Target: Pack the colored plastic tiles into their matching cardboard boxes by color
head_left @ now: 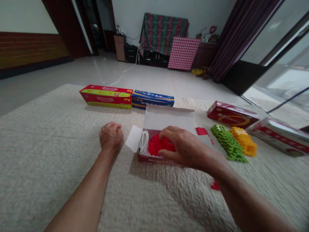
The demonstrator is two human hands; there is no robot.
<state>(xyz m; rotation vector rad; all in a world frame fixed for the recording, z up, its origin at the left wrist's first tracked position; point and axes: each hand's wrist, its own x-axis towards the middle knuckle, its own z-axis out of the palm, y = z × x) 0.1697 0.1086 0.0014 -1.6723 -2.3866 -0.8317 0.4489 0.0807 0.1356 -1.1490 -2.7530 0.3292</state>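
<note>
An open cardboard box [154, 159] sits on the quilted cover, its white lid [169, 117] raised at the back and a side flap folded out to the left. Inside, a coil of white cable [144, 141] lies at the left end, beside red notched interlocking tiles [154, 145]. My right hand [180, 143] reaches into the box, thumb and fingers closed around a red tile; the palm hides part of it. My left hand [111, 136] rests as a fist on the cover, left of the box, with nothing visible in it.
Behind the box stand a red-and-yellow carton [106, 98] and a blue carton [153, 99]. To the right are green tiles [228, 143], yellow tiles [243, 141], a dark red box [231, 115] and a white-and-red box [281, 137]. Loose red tiles [201, 130] lie nearby.
</note>
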